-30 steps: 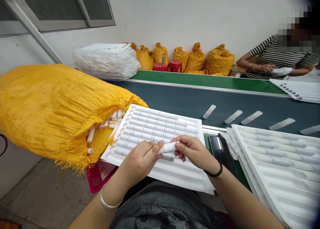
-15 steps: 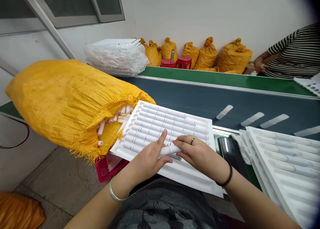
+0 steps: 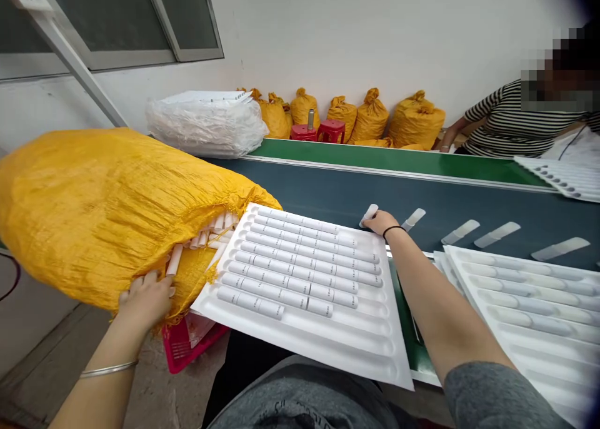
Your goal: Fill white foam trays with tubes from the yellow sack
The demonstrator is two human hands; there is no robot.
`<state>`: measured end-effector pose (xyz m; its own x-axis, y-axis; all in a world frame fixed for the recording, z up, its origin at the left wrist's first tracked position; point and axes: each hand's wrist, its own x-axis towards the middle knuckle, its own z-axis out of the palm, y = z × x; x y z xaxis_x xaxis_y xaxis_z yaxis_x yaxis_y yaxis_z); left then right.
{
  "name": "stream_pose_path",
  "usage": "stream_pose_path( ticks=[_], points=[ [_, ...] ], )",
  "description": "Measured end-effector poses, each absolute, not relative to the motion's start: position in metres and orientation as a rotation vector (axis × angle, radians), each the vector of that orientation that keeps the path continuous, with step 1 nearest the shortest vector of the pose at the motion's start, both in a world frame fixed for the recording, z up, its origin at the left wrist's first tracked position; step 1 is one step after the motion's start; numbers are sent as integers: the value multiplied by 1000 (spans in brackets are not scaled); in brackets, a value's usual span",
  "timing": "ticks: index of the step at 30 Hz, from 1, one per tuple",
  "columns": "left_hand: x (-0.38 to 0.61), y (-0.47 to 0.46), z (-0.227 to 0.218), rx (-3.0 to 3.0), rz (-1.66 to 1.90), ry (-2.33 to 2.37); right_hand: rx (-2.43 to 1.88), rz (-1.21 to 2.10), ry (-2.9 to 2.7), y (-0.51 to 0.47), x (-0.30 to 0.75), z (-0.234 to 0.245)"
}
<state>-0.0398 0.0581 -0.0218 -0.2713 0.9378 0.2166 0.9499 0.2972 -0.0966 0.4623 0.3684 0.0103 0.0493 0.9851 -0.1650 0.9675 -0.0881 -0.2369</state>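
Hands now parted: 0.5 s earlier they met over the white tray. The right hand is at a white tube over the belt, suggesting its 2-handed handling is finished; the left hand touches the yellow sack. Right fingers obscured (grip or release cannot be told); left fingers bent, grip unclear. Tray stack: cut off at right.

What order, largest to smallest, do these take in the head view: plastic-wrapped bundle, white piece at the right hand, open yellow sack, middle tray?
1. Open yellow sack
2. Middle tray
3. Plastic-wrapped bundle
4. White piece at the right hand
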Motion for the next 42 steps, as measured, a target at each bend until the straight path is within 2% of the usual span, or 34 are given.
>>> stream_pose_path(
  ticks=[3, 10, 16, 20, 23, 31, 33, 38, 42],
  points=[
    [-45, 55, -26, -1750, -215, -2245, -2239, 370, -2100, 350, 467, 17],
    [-5, 84, -1, -1886, -401, -2199, -1790, 463, -2507, 303, 445, 13],
    [93, 89, 33, -2196, -1183, -1972, -1674, 307, -2450, 268, 428, 30],
    [143, 88, 44, -2403, -1457, -1787, -1084, 727, -2317, 203, 418, 45],
    [164, 91, 47, -2590, -1442, -1652, -759, 990, -2167, 164, 410, 46],
    [180, 94, 57, -2666, -1228, -1338, -448, 764, -2228, 150, 418, 54],
    [179, 92, 59, -2671, -1243, -1382, -441, 745, -2231, 148, 419, 55],
    [174, 87, 65, -2716, -1313, -1857, -534, 620, -2127, 145, 422, 53],
    [176, 84, 65, -2786, -1363, -1811, -587, 607, -2116, 147, 424, 49]
  ],
)
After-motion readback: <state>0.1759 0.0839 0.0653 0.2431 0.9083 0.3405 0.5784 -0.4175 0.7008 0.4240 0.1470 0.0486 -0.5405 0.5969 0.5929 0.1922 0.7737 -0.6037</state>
